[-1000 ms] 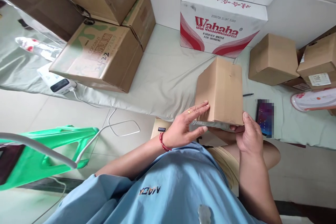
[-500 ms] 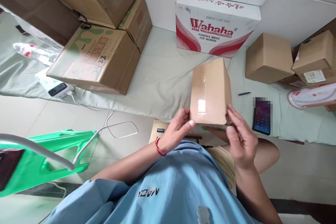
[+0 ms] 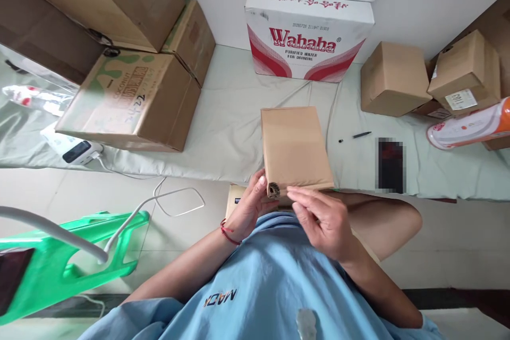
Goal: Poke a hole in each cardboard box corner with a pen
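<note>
A person in a blue shirt [image 3: 274, 281] is holding a small brown carton [image 3: 297, 149] at the near edge of a cloth-covered table [image 3: 223, 111], as seen from the head camera. The left hand [image 3: 247, 210], below a red bracelet [image 3: 230, 232], is grasping the carton by its near left corner, thumb pressing beside a dark, ragged hole [image 3: 273, 190]. The right hand [image 3: 329, 223] is reaching in from the other side, unclenched, its loosely bent fingers touching the near edge just right of the hole. Whether the carton is also resting on the cloth, one cannot tell. Beyond it, a white and red Wahaha water box [image 3: 306, 40] is standing against white panels, while a dark pen [image 3: 362, 135], a tiny black object [image 3: 340, 141] and a blurred-out phone [image 3: 390, 166] are lying to the right. Farther right, a plain brown box [image 3: 394, 79] is sitting near a labelled box [image 3: 464, 74] and a white and orange package [image 3: 466, 123]. At left, a coconut carton [image 3: 123, 98] is standing beside a white device with a dark display [image 3: 75, 150], and a green stool [image 3: 75, 271] is occupying the floor below
</note>
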Action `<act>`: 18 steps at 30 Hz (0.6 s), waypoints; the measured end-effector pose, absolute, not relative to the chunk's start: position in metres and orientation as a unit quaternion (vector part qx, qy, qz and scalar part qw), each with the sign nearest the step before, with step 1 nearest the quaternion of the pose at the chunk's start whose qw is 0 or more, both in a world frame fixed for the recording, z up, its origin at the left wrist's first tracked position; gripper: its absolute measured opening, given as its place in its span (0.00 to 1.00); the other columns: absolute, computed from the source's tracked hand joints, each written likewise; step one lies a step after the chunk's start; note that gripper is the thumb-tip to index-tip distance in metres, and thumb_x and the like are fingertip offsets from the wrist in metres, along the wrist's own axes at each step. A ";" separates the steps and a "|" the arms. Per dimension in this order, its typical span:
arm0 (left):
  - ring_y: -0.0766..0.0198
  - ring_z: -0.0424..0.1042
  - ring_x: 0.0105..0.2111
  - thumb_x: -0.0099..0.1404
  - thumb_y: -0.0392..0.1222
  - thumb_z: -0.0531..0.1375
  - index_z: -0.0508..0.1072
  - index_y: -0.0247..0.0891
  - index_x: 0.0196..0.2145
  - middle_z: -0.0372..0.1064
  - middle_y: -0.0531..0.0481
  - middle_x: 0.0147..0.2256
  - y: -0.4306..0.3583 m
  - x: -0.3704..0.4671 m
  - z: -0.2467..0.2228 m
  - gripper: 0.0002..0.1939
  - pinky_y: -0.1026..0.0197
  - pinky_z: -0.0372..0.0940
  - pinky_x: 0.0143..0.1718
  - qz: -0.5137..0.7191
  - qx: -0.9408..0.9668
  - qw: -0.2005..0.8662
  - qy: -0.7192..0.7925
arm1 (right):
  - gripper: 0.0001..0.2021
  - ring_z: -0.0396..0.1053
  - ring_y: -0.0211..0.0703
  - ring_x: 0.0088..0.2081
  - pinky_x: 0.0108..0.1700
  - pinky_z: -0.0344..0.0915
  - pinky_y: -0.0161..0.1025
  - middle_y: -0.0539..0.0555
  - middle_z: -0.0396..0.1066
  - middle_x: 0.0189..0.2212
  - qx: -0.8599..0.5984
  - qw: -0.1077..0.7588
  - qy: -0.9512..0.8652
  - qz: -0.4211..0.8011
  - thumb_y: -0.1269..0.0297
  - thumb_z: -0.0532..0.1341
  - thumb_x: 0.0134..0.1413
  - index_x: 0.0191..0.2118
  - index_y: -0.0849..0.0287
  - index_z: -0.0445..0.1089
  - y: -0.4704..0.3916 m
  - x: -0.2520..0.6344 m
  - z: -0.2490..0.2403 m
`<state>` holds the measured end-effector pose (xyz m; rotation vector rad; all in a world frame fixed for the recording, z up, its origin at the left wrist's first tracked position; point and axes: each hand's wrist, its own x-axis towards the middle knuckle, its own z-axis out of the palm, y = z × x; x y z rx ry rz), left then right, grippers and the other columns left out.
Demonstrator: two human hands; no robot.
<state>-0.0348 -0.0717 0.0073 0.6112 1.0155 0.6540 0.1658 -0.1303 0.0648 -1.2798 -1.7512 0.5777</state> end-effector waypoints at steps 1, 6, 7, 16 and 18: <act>0.38 0.65 0.71 0.63 0.75 0.68 0.64 0.50 0.70 0.68 0.41 0.70 -0.069 -0.033 0.008 0.47 0.41 0.74 0.57 0.302 0.292 0.761 0.494 | 0.17 0.84 0.47 0.53 0.58 0.81 0.44 0.53 0.84 0.54 -0.535 0.456 -0.674 0.228 0.70 0.62 0.71 0.58 0.49 0.81 -0.132 0.172 0.063; 0.39 0.69 0.68 0.61 0.71 0.72 0.59 0.48 0.73 0.73 0.38 0.64 -0.058 -0.025 0.024 0.52 0.43 0.71 0.59 0.257 0.319 0.733 0.544 | 0.13 0.82 0.51 0.49 0.53 0.78 0.48 0.56 0.84 0.49 -0.692 0.518 -0.461 0.201 0.56 0.63 0.73 0.53 0.51 0.83 -0.129 0.207 0.043; 0.41 0.70 0.67 0.61 0.69 0.72 0.62 0.47 0.72 0.74 0.38 0.63 -0.057 -0.024 0.028 0.50 0.44 0.71 0.58 0.253 0.319 0.737 0.539 | 0.15 0.82 0.50 0.47 0.50 0.78 0.47 0.56 0.84 0.49 -0.704 0.511 -0.435 0.234 0.52 0.63 0.73 0.53 0.52 0.83 -0.127 0.211 0.038; 0.48 0.75 0.55 0.57 0.57 0.73 0.69 0.42 0.70 0.79 0.44 0.53 -0.023 -0.058 0.053 0.46 0.55 0.70 0.47 0.242 0.404 0.716 0.515 | 0.20 0.77 0.48 0.36 0.41 0.74 0.43 0.55 0.83 0.36 -0.700 0.417 -0.482 0.322 0.43 0.64 0.67 0.45 0.55 0.84 -0.117 0.237 0.025; 0.47 0.74 0.55 0.54 0.55 0.75 0.71 0.41 0.69 0.80 0.44 0.52 -0.010 -0.070 0.062 0.47 0.54 0.69 0.48 0.235 0.459 0.686 0.513 | 0.19 0.79 0.51 0.40 0.45 0.73 0.45 0.59 0.84 0.40 -0.759 0.363 -0.499 0.207 0.48 0.63 0.67 0.45 0.57 0.84 -0.100 0.266 0.023</act>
